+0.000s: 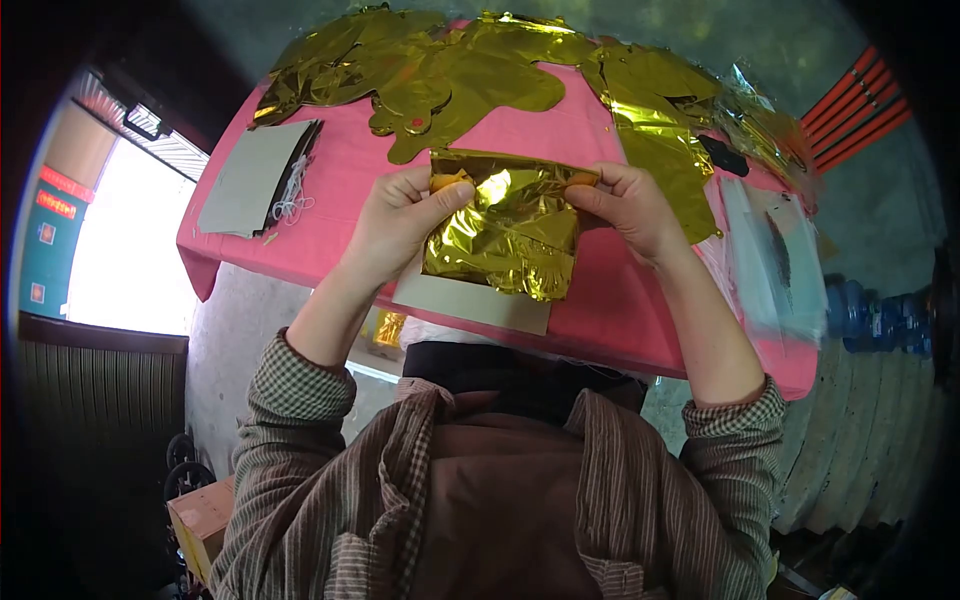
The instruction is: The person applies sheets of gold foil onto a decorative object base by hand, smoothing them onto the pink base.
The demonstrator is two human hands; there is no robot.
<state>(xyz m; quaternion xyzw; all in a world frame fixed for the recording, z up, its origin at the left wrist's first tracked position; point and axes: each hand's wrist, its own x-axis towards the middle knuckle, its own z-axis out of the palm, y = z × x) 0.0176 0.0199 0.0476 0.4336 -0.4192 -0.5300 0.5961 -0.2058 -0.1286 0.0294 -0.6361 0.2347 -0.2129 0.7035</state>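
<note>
A flat gold foil balloon [505, 240], folded into a rough rectangle and crinkled, is stretched between my hands over the front of the table. My left hand [400, 220] pinches its upper left corner between thumb and fingers. At the upper right corner, my right hand [632, 208] pinches the foil the same way. Beneath the foil lies a pale grey card [478, 303], its lower part showing near the table edge. More flat gold foil balloons [480, 85] with rounded outlines are spread in a heap beyond my hands.
The table wears a pink cloth [345, 140]. On its left lie a stack of grey cards [255, 180] and white string [292, 195]. Clear plastic bags [765, 260] and a black item [723, 156] lie to the right. A cardboard box [203, 520] stands at lower left.
</note>
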